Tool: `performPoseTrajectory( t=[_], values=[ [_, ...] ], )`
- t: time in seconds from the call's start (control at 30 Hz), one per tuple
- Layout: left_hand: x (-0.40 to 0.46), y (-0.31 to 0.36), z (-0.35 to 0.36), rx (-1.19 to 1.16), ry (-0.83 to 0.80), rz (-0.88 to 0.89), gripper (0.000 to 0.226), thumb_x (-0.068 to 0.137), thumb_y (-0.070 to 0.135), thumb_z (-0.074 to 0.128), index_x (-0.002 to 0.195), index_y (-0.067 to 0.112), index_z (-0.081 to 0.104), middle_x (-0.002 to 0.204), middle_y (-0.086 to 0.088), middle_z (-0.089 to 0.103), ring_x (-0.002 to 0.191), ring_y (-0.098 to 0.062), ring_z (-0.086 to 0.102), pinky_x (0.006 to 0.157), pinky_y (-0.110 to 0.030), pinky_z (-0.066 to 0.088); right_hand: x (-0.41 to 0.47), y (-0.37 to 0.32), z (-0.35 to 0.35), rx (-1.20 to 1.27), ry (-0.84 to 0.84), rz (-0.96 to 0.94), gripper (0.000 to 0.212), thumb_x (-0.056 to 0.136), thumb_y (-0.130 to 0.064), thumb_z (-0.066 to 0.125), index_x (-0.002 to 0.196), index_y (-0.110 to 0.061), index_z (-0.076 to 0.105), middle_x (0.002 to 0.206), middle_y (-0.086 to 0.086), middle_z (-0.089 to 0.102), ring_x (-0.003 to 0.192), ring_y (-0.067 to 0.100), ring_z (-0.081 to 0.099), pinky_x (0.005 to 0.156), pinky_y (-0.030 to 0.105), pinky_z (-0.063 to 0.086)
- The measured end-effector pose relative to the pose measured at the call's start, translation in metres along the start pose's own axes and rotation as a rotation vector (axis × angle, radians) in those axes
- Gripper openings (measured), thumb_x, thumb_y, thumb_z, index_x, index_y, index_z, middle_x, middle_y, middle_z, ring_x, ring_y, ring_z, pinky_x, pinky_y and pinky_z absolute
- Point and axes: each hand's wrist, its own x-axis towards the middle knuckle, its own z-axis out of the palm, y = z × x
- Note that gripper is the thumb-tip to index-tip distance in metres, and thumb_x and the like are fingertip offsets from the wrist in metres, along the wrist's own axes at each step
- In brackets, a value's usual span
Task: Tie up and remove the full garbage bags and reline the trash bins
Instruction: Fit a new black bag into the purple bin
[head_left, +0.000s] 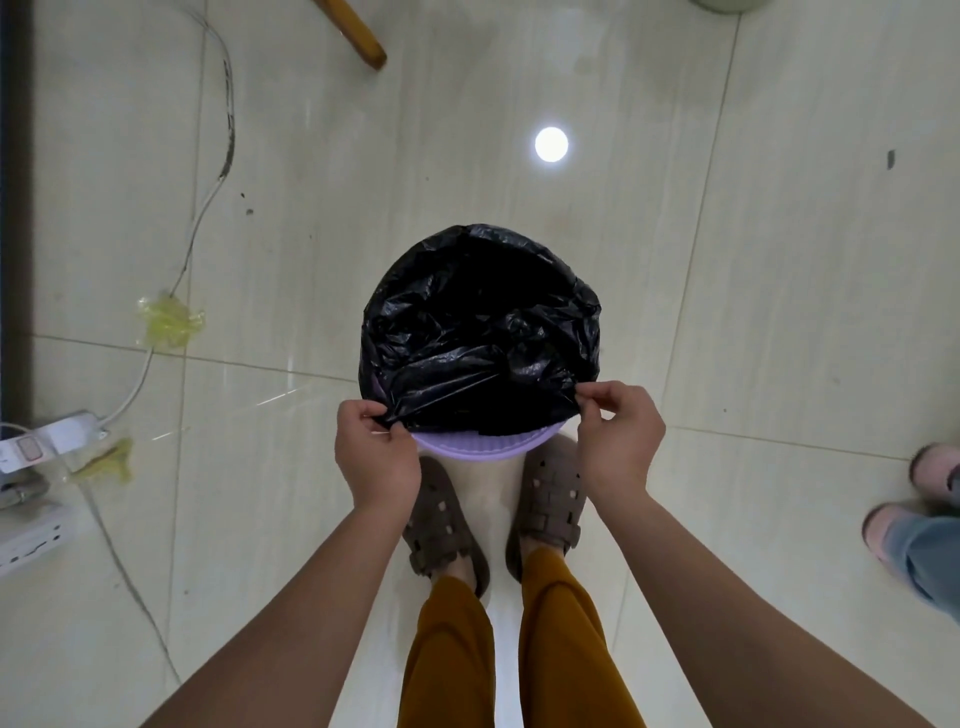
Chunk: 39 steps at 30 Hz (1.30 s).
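Both hands pinch the near edge of the black garbage bag (480, 332): left hand (375, 453) at its left corner, right hand (618, 441) at its right. Each grip is clamped on the plastic. That bag drapes over a lavender trash bin (478, 446) standing on the tiled floor (779, 260) before brown sandals (441, 525). A white power strip (49, 439) lies far left.

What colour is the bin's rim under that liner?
Light purple; the bin rim shows below the black bag, head view.

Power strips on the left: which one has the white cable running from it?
The upper power strip: the white cable leaves its right end and runs up the floor. The lower strip, nearer the bottom edge, shows no cable.
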Motion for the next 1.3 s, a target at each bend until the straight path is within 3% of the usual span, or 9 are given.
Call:
performPoseTrajectory(
  t=[0.2,0.37,0.57,0.7,0.8,0.9,1.03,1.13,1.3],
  values=[
    [0.008,-0.010,-0.007,0.063,0.040,0.008,0.028,0.081,-0.014,0.054,0.093,0.011,0.048,0.073,0.005,0.049,0.062,-0.006,0.050,0.052,-0.002,0.039,0.009,0.013,-0.006,-0.043,-0.013,0.068,0.028,0.088,0.006,0.054,0.081,-0.018,0.066,0.094,0.003,0.065,0.085,0.012,0.060,0.069,0.003,0.040],
    [0.024,-0.027,-0.008,0.129,-0.014,0.001,0.022,0.082,-0.011,0.055,0.091,0.009,0.051,0.071,0.004,0.049,0.061,-0.009,0.047,0.054,-0.007,0.036,0.024,0.028,0.003,-0.056,-0.082,0.170,0.021,0.086,0.004,0.056,0.087,-0.010,0.072,0.090,0.007,0.071,0.085,0.021,0.066,0.086,0.029,0.053],
    [0.031,-0.030,0.000,0.178,-0.068,0.033,0.018,0.081,-0.009,0.056,0.090,0.007,0.054,0.079,0.001,0.054,0.071,-0.015,0.050,0.062,-0.012,0.040,0.029,0.036,0.017,-0.129,-0.187,0.191,0.024,0.082,0.008,0.049,0.074,-0.010,0.063,0.073,0.002,0.062,0.072,0.022,0.056,0.069,0.026,0.044],
    [0.021,-0.021,-0.005,0.126,-0.013,-0.088,0.036,0.085,-0.003,0.059,0.117,0.011,0.050,0.117,-0.005,0.038,0.076,-0.013,0.050,0.073,-0.029,0.045,0.019,0.029,0.008,-0.162,-0.160,0.174,0.025,0.090,-0.003,0.053,0.107,-0.011,0.068,0.114,0.008,0.060,0.105,0.021,0.057,0.084,0.025,0.041],
    [0.006,-0.011,-0.007,0.032,0.002,-0.039,0.038,0.087,-0.002,0.055,0.121,0.014,0.046,0.117,-0.001,0.037,0.071,-0.008,0.052,0.062,-0.017,0.042,0.005,0.017,0.000,-0.035,-0.086,0.080,0.028,0.097,-0.019,0.052,0.124,-0.016,0.057,0.124,0.005,0.050,0.109,0.016,0.055,0.080,0.013,0.040],
    [-0.008,-0.003,0.000,-0.080,-0.091,-0.103,0.034,0.089,0.015,0.062,0.116,0.024,0.044,0.101,0.008,0.053,0.073,-0.003,0.057,0.057,-0.011,0.042,-0.013,0.006,0.002,0.145,-0.197,0.077,0.044,0.095,-0.036,0.058,0.135,-0.024,0.043,0.124,-0.004,0.052,0.104,0.006,0.057,0.069,0.008,0.049],
    [-0.012,-0.003,0.015,-0.171,-0.190,-0.226,0.044,0.087,0.017,0.069,0.120,0.024,0.042,0.097,0.019,0.050,0.090,-0.006,0.057,0.089,-0.032,0.051,-0.021,0.005,0.012,0.244,-0.304,0.122,0.065,0.089,-0.040,0.066,0.142,-0.035,0.029,0.129,-0.005,0.052,0.106,0.010,0.061,0.086,0.024,0.055],
    [-0.004,-0.009,0.021,-0.230,-0.226,-0.251,0.048,0.086,0.009,0.068,0.125,0.023,0.044,0.106,0.016,0.053,0.107,-0.017,0.057,0.099,-0.041,0.050,-0.015,0.011,0.019,0.256,-0.350,0.110,0.065,0.091,-0.040,0.064,0.144,-0.037,0.026,0.132,-0.008,0.053,0.115,0.014,0.059,0.100,0.038,0.051],
    [0.013,-0.014,0.016,-0.282,-0.313,-0.165,0.061,0.086,0.001,0.066,0.133,0.030,0.039,0.106,0.031,0.050,0.093,0.014,0.059,0.085,-0.013,0.047,-0.002,0.015,0.022,0.197,-0.401,0.036,0.064,0.096,-0.026,0.058,0.149,-0.031,0.022,0.137,-0.009,0.050,0.121,0.014,0.055,0.105,0.038,0.047]
  ],
)
